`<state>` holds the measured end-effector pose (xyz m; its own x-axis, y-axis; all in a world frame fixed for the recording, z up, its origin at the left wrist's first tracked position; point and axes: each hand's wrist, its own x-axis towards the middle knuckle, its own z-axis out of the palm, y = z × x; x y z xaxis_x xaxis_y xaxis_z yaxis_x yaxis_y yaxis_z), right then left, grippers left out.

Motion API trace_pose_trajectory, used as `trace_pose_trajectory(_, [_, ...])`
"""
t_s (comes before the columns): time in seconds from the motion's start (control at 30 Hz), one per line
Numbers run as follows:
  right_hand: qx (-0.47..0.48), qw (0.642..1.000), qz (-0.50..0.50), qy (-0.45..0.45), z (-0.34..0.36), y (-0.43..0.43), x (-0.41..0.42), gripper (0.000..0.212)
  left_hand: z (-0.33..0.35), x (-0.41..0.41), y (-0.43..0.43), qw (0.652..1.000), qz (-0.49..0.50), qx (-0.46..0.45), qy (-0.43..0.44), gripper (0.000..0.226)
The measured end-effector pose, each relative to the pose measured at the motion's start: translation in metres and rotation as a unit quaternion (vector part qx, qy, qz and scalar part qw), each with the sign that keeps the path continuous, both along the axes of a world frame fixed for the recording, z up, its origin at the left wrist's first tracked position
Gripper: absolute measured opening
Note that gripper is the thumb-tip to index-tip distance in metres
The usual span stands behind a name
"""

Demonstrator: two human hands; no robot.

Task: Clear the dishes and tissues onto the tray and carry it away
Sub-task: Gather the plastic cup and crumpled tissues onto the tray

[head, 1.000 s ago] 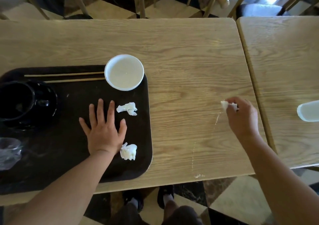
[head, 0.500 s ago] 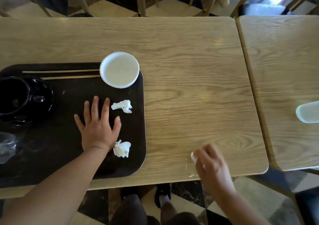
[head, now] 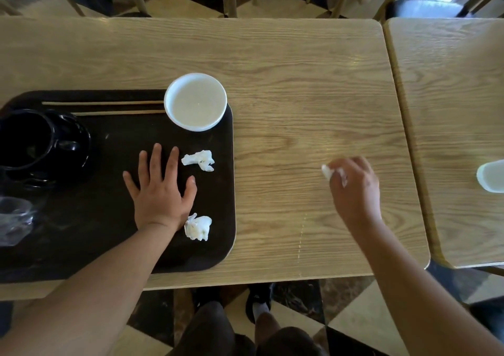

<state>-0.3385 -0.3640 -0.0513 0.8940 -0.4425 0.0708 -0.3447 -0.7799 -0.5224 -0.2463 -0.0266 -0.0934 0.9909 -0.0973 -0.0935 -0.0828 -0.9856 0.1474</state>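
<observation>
A black tray (head: 114, 246) lies on the left of the wooden table (head: 300, 82). On it are a white bowl (head: 195, 101) at the far right corner, a pair of chopsticks (head: 103, 107), a black cup on a saucer (head: 41, 145), a clear plastic cup (head: 13, 219) and two crumpled tissues (head: 198, 160) (head: 198, 227). My left hand (head: 161, 192) rests flat on the tray, fingers spread, between the two tissues. My right hand (head: 354, 189) is over the bare table to the right, fingers closed on a small white tissue (head: 326, 172).
A second table (head: 458, 110) adjoins on the right and bears a pale cup (head: 491, 175) at the frame edge. Chairs stand beyond the far edge. A faint pale streak (head: 301, 235) runs toward the near table edge. My legs and shoes show below.
My right hand, holding the tissue, swept from mid-table to the near edge and has come back up to mid-table. My left hand stayed flat on the tray.
</observation>
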Motion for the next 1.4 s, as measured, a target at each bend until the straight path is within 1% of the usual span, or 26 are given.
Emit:
trace_pose_trajectory(0.13, [0.005, 1.0, -0.022, 0.01, -0.017, -0.016, 0.047, 0.018, 0.0, 0.0, 0.0, 1.0, 0.001, -0.003, -0.001, 0.067])
trace_pose_trajectory(0.23, [-0.008, 1.0, 0.005, 0.009, -0.022, -0.003, 0.04, 0.015, -0.001, 0.0, 0.0, 1.0, -0.001, 0.002, -0.002, 0.066])
trace_pose_trajectory(0.33, [0.004, 0.998, 0.066, 0.0, -0.019, 0.033, -0.006, 0.01, 0.0, 0.001, 0.0, 1.0, 0.0, 0.01, 0.001, 0.067])
trace_pose_trajectory(0.47, [0.031, 0.985, 0.166, 0.028, -0.015, 0.079, -0.092, 0.017, 0.002, 0.0, -0.002, 1.0, 0.007, 0.011, 0.009, 0.066])
trace_pose_trajectory(0.57, [0.06, 0.981, 0.177, 0.052, -0.013, 0.092, -0.135, 0.016, 0.003, 0.0, -0.002, 1.0, 0.007, 0.003, 0.011, 0.067])
trace_pose_trajectory(0.7, [0.078, 0.98, 0.165, 0.083, -0.008, 0.094, -0.148, 0.017, 0.002, 0.001, 0.0, 1.0, -0.001, 0.003, 0.015, 0.068])
trace_pose_trajectory(0.83, [0.09, 0.98, 0.153, 0.087, 0.0, 0.092, -0.131, 0.015, 0.003, 0.002, 0.0, 1.0, -0.004, 0.005, 0.031, 0.069])
trace_pose_trajectory(0.97, [0.088, 0.986, 0.117, 0.074, 0.017, 0.106, -0.094, 0.024, 0.004, 0.002, 0.001, 0.999, -0.01, 0.015, 0.044, 0.069])
trace_pose_trajectory(1.13, [0.102, 0.987, 0.115, 0.039, 0.026, 0.143, -0.04, 0.013, 0.009, 0.002, 0.005, 0.998, -0.029, -0.001, 0.063, 0.068])
trace_pose_trajectory(1.2, [0.119, 0.987, 0.105, 0.038, 0.026, 0.159, -0.021, 0.012, 0.01, 0.004, 0.016, 0.996, -0.063, 0.002, 0.065, 0.067])
trace_pose_trajectory(1.33, [0.132, 0.986, 0.084, 0.053, 0.019, 0.184, 0.008, 0.013, 0.006, 0.002, 0.068, 0.983, -0.175, 0.006, 0.058, 0.064])
trace_pose_trajectory(1.4, [0.136, 0.986, 0.077, 0.066, 0.015, 0.195, 0.018, 0.01, 0.005, 0.003, 0.094, 0.977, -0.2, 0.012, 0.068, 0.064])
